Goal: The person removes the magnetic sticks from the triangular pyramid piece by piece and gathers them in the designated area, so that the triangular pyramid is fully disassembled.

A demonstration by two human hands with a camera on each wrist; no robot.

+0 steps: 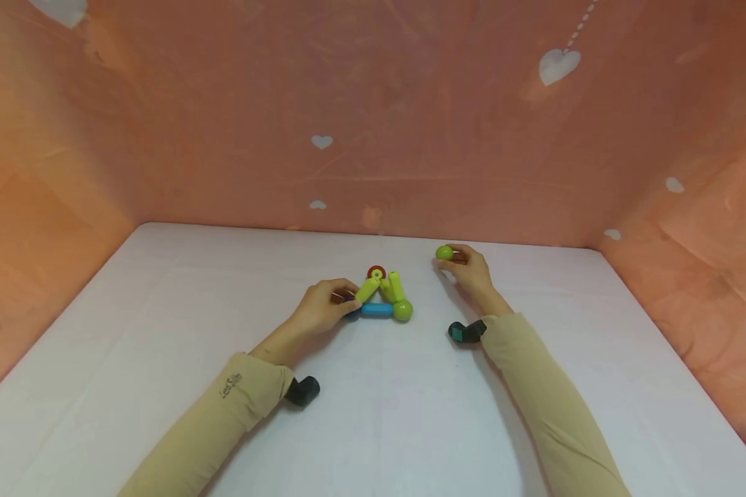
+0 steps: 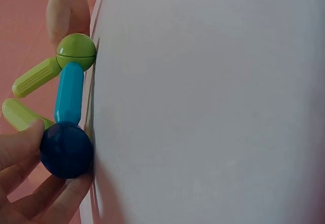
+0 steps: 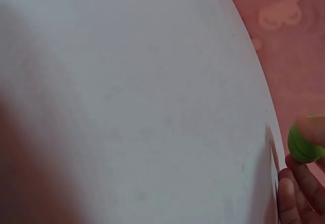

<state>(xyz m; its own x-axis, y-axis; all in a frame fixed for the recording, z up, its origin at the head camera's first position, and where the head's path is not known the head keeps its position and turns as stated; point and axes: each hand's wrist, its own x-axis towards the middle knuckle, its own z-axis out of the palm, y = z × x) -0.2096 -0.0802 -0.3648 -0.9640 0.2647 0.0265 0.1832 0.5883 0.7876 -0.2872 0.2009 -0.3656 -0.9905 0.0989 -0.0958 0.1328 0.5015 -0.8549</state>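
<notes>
1. the left hand (image 1: 322, 308) rested on the white table (image 1: 373, 414) at the left end of a small structure of rods and balls. its fingers (image 2: 20, 142) were curled round a dark blue ball (image 2: 66, 150) at that corner, gripping it.
2. a blue rod (image 1: 376, 310) ran flat along the table from the dark blue ball to a green ball (image 1: 403, 310) at the right corner, touching both.
3. two yellow-green rods rose from the corners: the left rod (image 1: 367, 290) leaned up from the dark blue ball, and the right rod (image 1: 396, 286) leaned up from the green ball. their upper ends stood close together just below a red ball (image 1: 376, 272).
4. whether the red ball touched either rod could not be told from the head view.
5. the right hand (image 1: 469, 270) was held well to the right of the structure, near the far edge of the table. its fingertips (image 3: 310, 130) pinched a loose green ball (image 1: 444, 252), which was apart from the structure.
6. both forearms wore beige sleeves (image 1: 534, 386), each with a dark wrist camera (image 1: 466, 332) just behind the hand.
7. an orange-pink backdrop (image 1: 373, 124) printed with white hearts enclosed the table at the back and on both sides.
</notes>
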